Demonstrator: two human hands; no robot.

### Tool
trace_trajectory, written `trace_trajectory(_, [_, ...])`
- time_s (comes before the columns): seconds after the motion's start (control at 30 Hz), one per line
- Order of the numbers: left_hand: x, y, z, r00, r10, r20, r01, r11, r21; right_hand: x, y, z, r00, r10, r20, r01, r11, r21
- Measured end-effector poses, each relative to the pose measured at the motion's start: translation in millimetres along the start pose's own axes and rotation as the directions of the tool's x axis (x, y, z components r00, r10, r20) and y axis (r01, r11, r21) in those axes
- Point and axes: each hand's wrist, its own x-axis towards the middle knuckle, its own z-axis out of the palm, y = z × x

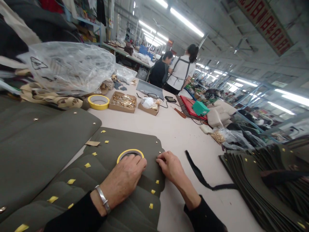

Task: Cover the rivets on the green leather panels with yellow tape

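Observation:
My left hand (pixel 126 180) is closed around the near side of a roll of yellow tape (pixel 130 151), which rests over a dark olive panel (pixel 135 138). At the panel's right edge, the thumb and fingertips of my right hand (pixel 170 166) are pinched together by a small metal stud (pixel 159 152); whatever is between them is too small to make out. Another stud (pixel 156 142) shows near the panel's corner. Small yellow tape pieces (pixel 87 165) dot the overlapping panels under my left arm. A strip of tan paper (pixel 93 143) lies at the panels' left side.
A larger olive piece (pixel 48 135) covers the left. Behind are a second tape roll (pixel 98 102), a box of gold metal parts (pixel 123 101) and a plastic bag (pixel 70 67). A black strip (pixel 198 174) and stacked olive panels (pixel 256 180) lie right. Two people stand beyond the table.

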Motion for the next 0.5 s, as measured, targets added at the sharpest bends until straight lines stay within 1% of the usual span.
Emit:
trace_trajectory(0.07, [-1, -1, -1.0, 1.0, 0.014, -0.016, -0.014, 1.0, -0.027, -10, 3, -1, 0.99, 0.11, -0.085, -0.102, 0.991, 0.086])
trace_trajectory(0.1, [-1, -2, -1.0, 0.999, 0.023, -0.029, -0.024, 0.999, -0.037, -15, 3, -1, 0.981, 0.171, -0.09, -0.156, 0.976, 0.154])
trace_trajectory(0.17, [-1, -3, -0.2, 0.997, 0.037, -0.063, -0.04, 0.998, -0.057, -25, 3, -2, 0.964, 0.267, -0.015, -0.251, 0.923, 0.29])
trace_trajectory(0.2, [-1, -3, 0.4, 0.996, 0.043, -0.081, -0.049, 0.997, -0.066, -29, 3, -3, 0.955, 0.295, 0.029, -0.287, 0.895, 0.341])
trace_trajectory(0.23, [-2, -3, 0.9, 0.994, 0.049, -0.097, -0.056, 0.996, -0.073, -32, 2, -4, 0.947, 0.315, 0.058, -0.313, 0.874, 0.371])
trace_trajectory(0.33, [-2, -3, 1.7, 0.991, 0.058, -0.119, -0.067, 0.995, -0.079, -34, -1, -5, 0.932, 0.351, 0.093, -0.357, 0.841, 0.406])
trace_trajectory(0.43, [-3, -3, 1.6, 0.987, 0.067, -0.143, -0.08, 0.993, -0.087, -37, -6, -5, 0.925, 0.355, 0.137, -0.375, 0.794, 0.478])
trace_trajectory(0.5, [-2, -3, 1.8, 0.979, 0.074, -0.188, -0.093, 0.991, -0.095, -44, -11, -4, 0.927, 0.341, 0.154, -0.369, 0.762, 0.533])
